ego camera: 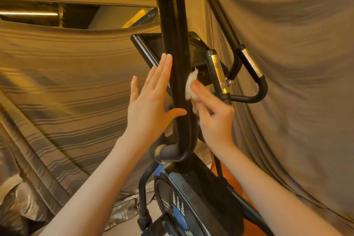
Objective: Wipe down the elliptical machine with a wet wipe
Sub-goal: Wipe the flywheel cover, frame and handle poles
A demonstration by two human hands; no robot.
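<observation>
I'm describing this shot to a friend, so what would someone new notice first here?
First, the tall black upright bar of the elliptical running down the middle, with a flat left hand resting against its left side. Just right of it, the right hand pinches a crumpled white wet wipe against the bar. Behind, striped drapes fill the left, and a chrome-banded handlebar curves at right.

No readable text; marks on the elliptical machine (191, 197) illegible.
</observation>
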